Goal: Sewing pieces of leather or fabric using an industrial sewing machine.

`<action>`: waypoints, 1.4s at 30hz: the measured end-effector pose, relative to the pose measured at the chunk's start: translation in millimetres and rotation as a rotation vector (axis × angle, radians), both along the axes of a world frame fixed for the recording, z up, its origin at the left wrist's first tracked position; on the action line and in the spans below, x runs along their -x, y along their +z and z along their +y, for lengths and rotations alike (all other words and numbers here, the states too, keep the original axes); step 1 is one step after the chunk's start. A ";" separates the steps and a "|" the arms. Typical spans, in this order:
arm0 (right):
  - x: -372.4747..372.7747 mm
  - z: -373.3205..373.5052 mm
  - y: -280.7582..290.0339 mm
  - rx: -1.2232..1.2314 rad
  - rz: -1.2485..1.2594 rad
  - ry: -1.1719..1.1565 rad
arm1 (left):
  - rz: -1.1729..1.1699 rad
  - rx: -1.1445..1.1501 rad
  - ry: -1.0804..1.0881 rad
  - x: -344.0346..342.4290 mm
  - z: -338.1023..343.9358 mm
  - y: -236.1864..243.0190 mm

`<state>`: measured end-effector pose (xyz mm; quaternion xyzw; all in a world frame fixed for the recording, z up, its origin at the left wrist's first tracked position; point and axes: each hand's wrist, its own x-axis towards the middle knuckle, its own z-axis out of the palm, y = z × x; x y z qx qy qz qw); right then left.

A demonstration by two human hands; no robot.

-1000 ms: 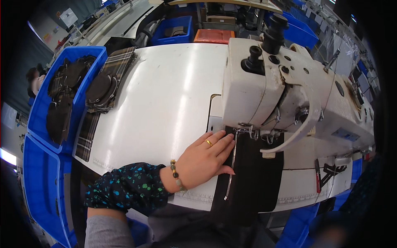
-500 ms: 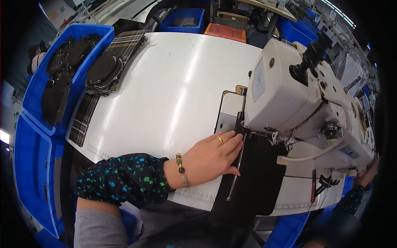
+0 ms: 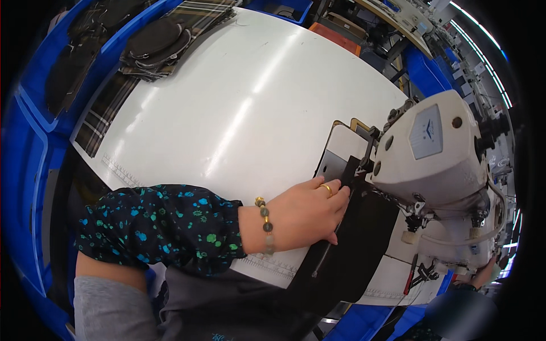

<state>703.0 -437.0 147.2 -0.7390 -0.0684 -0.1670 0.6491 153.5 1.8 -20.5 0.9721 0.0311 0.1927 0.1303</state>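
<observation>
My left hand [image 3: 304, 213] lies flat, fingers extended, on a dark brown fabric piece [image 3: 355, 267] with a metal zipper [image 3: 318, 264] along it, the fingertips beside the zipper near the needle area. The fabric's far end runs beside the white sewing machine [image 3: 421, 159], over the metal plate [image 3: 335, 156]. My right hand [image 3: 483, 275] is only partly in sight at the right, behind the machine's lower body, its fingers hidden. Red-handled snips [image 3: 409, 281] and a black tool [image 3: 424, 275] lie on the white table [image 3: 199, 102] right of the fabric.
Dark round zippered pieces [image 3: 153, 42] rest on plaid fabric [image 3: 105, 113] at the table's left. Blue bins [image 3: 31, 136] line the left side, one holding dark pieces [image 3: 68, 68]. An orange box [image 3: 335, 37], another blue bin [image 3: 429, 74] and other workbenches [image 3: 392, 17] stand beyond.
The view has turned and tilted, showing more of the machine's end face, with the scene shifted. My right hand has come partly into view. My left hand stays on the fabric.
</observation>
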 end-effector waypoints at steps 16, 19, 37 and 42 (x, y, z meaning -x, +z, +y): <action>39.4 4.2 -40.6 0.049 -0.224 -0.147 | -0.039 -0.018 0.016 -1.4 -3.3 -7.1; 46.6 8.1 -47.6 0.087 -0.233 -0.157 | -0.047 -0.022 0.013 -1.2 -3.9 -6.2; 73.2 37.9 -63.1 -0.120 -0.185 -0.098 | -0.049 -0.030 0.023 -2.8 -5.2 -2.8; 60.1 27.0 -66.9 -0.112 -0.164 -0.114 | 0.003 -0.010 0.022 -3.9 -5.6 -0.8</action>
